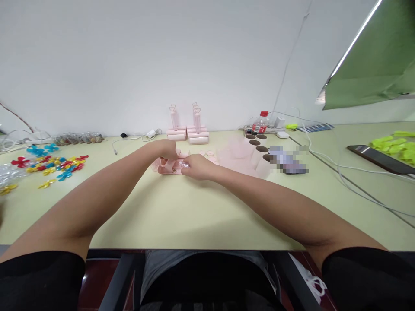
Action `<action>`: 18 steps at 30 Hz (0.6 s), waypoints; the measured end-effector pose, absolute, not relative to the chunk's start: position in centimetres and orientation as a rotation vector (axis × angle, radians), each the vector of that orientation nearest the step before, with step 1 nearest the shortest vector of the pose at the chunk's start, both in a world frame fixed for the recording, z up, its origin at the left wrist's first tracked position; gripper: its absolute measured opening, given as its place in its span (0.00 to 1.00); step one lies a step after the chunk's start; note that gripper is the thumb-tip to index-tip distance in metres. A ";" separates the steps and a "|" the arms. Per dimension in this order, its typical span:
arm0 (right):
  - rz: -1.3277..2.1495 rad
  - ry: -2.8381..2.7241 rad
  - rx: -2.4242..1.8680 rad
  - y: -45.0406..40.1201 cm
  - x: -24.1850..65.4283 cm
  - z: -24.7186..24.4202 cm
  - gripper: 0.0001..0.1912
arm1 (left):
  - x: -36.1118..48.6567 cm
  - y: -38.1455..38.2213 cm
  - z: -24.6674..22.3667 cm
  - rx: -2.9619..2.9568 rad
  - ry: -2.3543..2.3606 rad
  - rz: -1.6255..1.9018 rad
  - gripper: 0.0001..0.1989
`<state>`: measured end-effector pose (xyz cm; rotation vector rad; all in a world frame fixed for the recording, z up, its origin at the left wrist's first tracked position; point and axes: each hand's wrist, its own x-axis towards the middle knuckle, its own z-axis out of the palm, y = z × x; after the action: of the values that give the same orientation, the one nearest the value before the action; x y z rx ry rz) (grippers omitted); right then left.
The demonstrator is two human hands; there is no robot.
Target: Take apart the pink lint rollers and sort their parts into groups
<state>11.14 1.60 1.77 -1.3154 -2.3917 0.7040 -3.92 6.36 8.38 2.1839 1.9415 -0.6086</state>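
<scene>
Well, far to the left of the left hand, colourful plastic petals [61, 164] lie scattered on the desk [181, 216]. The left hand [167, 150] bends down over the left part of some pink plastic pieces [177, 165], touching them; whether it grips one I cannot tell. These pieces lie directly under and between both hands, with pink rollers [199, 137] beyond. The right hand [198, 166] curls at their right part, a shiny clear bit at its fingertips, its grip unclear. Right of it sit filmy pink plastic [235, 157], then open tubes [262, 149].
</scene>
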 end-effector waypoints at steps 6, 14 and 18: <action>0.831 -2.099 -1.311 0.1 13.3 3.2 0.12 | -3.1 3.7 8.9 2.366 2.059 -0.188 0.13; 0.938 -1.519 -1.027 -3.0 17.0 3.9 0.23 | 0.9 -4.5 4.5 2.289 1.347 0.719 0.23; 1.108 -1.294 -0.942 -4.0 17.7 2.6 0.28 | 1.9 -5.2 1.8 2.360 1.356 0.762 0.21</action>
<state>17.68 -3.96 2.64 -0.9423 -1.2940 1.1079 1.90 -5.17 1.85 2.3598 1.3564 0.7617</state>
